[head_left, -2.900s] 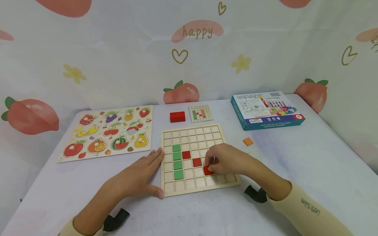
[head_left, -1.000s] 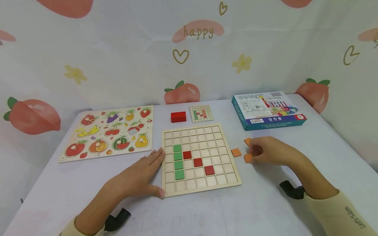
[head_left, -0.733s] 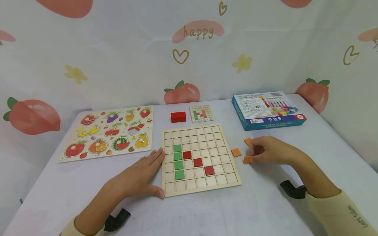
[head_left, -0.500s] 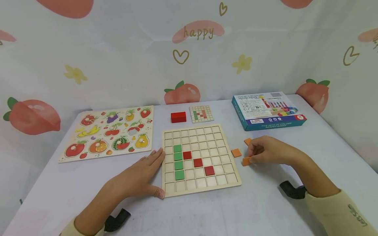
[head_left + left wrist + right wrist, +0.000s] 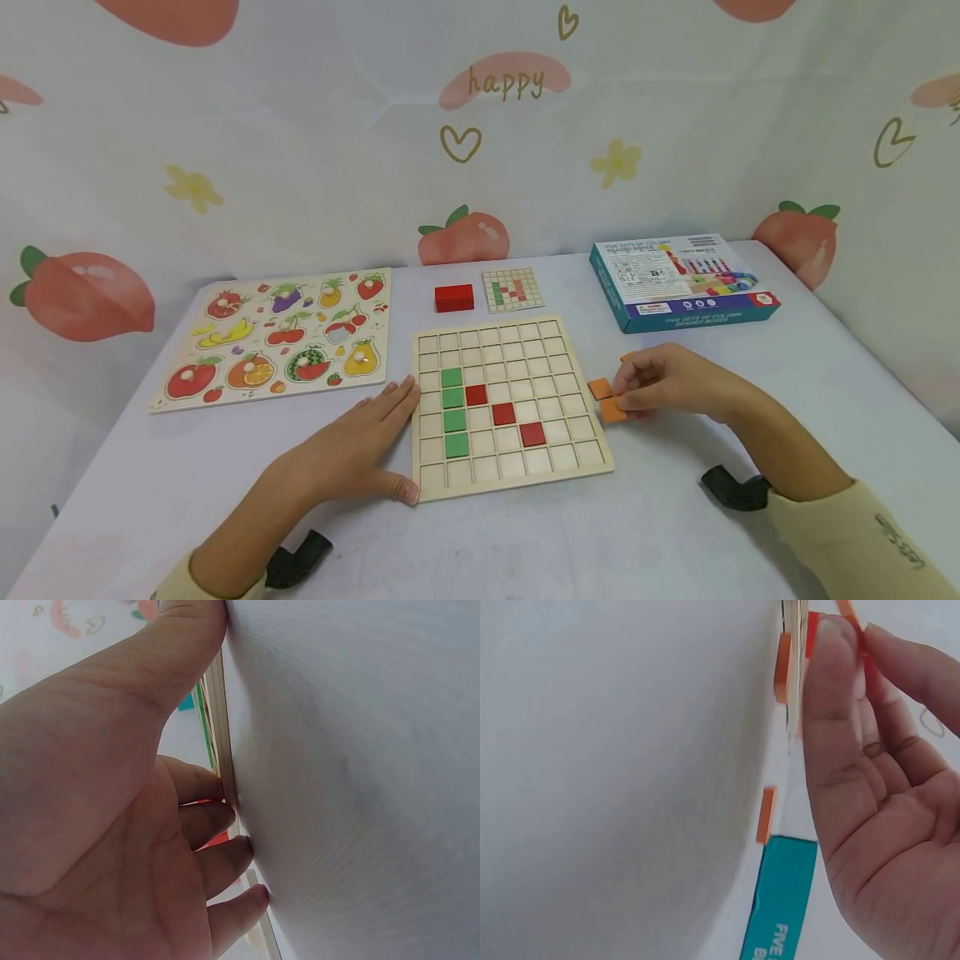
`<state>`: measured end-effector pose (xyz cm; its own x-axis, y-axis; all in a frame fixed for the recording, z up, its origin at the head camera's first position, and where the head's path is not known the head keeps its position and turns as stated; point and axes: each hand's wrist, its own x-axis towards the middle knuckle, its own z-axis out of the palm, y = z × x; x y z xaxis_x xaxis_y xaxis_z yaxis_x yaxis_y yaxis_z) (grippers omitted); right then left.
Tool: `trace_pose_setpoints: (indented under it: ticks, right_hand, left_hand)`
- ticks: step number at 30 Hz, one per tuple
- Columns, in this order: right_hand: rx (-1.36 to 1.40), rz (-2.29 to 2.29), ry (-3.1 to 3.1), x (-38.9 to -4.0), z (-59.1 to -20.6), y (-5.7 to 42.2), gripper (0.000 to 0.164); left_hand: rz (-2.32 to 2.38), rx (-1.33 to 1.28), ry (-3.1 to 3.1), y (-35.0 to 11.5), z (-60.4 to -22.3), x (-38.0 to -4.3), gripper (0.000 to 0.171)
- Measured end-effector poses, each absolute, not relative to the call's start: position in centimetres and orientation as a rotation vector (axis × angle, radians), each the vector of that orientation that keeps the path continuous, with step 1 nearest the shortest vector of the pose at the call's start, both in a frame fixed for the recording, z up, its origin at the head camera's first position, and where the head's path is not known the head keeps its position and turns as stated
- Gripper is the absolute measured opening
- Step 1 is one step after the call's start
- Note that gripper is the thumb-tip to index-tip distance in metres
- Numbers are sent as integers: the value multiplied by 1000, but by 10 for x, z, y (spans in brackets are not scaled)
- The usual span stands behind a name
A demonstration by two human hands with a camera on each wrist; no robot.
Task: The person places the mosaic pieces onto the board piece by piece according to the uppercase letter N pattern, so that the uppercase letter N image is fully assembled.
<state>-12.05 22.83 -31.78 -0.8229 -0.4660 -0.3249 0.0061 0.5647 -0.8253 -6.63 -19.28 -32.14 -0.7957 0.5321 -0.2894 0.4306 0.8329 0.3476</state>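
A wooden grid board (image 5: 517,479) lies in the middle of the head view, with a column of green square tiles (image 5: 454,420) and a diagonal of red square tiles (image 5: 503,413) in its cells. My left hand (image 5: 348,446) rests against its left edge, fingers extended and thumb at the near corner. Right of the board, my right hand (image 5: 671,383) pinches an orange square tile (image 5: 612,409) between thumb and fingertips. A second orange tile (image 5: 600,388) lies right beside the board's edge. Another orange tile (image 5: 766,815) is mostly hidden behind the hand in the head view. Some red shows behind the right fingers.
A small pattern card (image 5: 512,289) and a red block (image 5: 454,298) sit behind the board. To the left lies a fruit knob puzzle (image 5: 273,340). A boxed toy set (image 5: 682,283) occupies the back right, before a printed cloth backdrop (image 5: 337,125).
My right hand has gone from the red tile at the board's lower right to the orange tiles, taken one and brought it slightly left. My left hand stays at the board's edge.
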Motion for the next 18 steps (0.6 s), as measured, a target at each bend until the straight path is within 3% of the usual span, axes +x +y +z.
trace_pose_setpoints:
  ticks: [18]
  right_hand:
    - [-356, -1225, 2207, -130, -315, 199, 17]
  left_hand:
    - [374, 710, 2633, -193, -322, -66, 129]
